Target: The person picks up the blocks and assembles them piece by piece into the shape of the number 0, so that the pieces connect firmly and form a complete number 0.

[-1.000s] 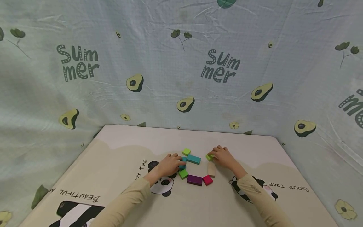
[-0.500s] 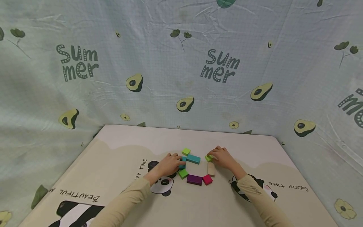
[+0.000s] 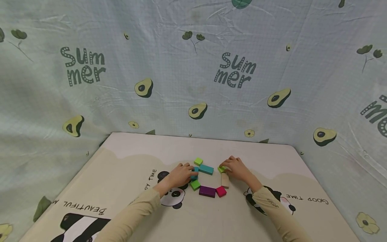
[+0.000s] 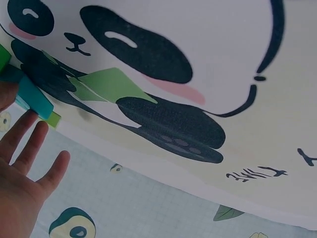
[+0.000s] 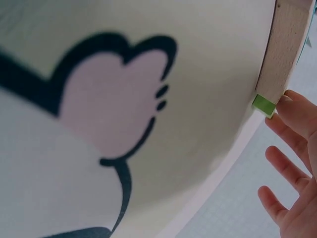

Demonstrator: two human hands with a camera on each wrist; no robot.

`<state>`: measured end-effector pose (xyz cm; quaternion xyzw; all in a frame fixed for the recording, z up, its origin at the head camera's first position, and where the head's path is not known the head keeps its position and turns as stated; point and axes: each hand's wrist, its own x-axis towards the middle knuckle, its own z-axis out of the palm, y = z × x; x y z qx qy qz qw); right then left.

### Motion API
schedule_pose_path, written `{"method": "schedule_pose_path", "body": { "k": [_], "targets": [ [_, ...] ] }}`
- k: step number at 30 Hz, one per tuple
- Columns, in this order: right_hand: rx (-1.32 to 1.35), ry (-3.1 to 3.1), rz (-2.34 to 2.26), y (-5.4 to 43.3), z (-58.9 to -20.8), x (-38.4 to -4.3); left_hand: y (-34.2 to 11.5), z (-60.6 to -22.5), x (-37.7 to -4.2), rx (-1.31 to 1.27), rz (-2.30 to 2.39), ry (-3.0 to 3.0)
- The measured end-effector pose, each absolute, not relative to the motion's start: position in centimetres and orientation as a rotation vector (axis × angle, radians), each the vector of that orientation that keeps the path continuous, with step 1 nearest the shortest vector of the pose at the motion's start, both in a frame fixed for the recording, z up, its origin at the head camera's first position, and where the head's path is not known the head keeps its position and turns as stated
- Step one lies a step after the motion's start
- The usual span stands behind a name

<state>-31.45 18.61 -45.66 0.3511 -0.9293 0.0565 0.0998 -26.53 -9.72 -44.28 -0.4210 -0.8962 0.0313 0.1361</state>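
Observation:
My left hand [image 3: 180, 175] pinches a teal block [image 4: 35, 96] standing at the left side of a ring of blocks; its thumb shows only at the edge of the left wrist view. My right hand [image 3: 237, 168] holds a small lime-green block [image 5: 264, 105] between thumb and index finger, against the far end of a plain wooden block [image 3: 225, 180]. Other fingers of that hand spread apart. Between the hands lies a second teal block [image 3: 206, 169], with a lime block [image 3: 198, 161] at its far left corner.
Nearer me in the ring are a green block [image 3: 195, 185], a purple block [image 3: 207, 191] and a red block [image 3: 221, 191]. They lie on a pale panda-print table [image 3: 193, 218]. A curtain [image 3: 169, 60] printed with avocados hangs behind the table's far edge.
My right hand has shifted slightly left and nearer me, bringing the lime-green block up to the wooden block's end. My left hand stays in place on the teal block.

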Motion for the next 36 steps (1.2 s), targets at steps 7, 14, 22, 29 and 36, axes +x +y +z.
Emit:
{"method": "schedule_pose_path", "body": {
  "k": [7,14,22,29,36],
  "targets": [
    [1.042,-2.735,0.148,18.53,-45.67,-31.29,-9.77,-44.36,-26.62,-1.22,0.105,-2.593],
    [1.049,-2.732,0.155,18.54,-45.68,-31.16,-9.65,-44.54,-26.73,-1.209,0.107,-2.611],
    [1.057,-2.74,0.177,18.47,-45.45,-31.09,-9.5,-44.62,-26.85,-1.189,0.119,-2.632],
    [1.069,-2.739,0.162,18.49,-45.5,-31.17,-9.53,-44.59,-26.75,-1.193,0.11,-2.631],
    [1.078,-2.734,0.157,18.43,-45.53,-31.24,-9.6,-44.59,-26.71,-1.198,0.102,-2.62]
  ]
}}
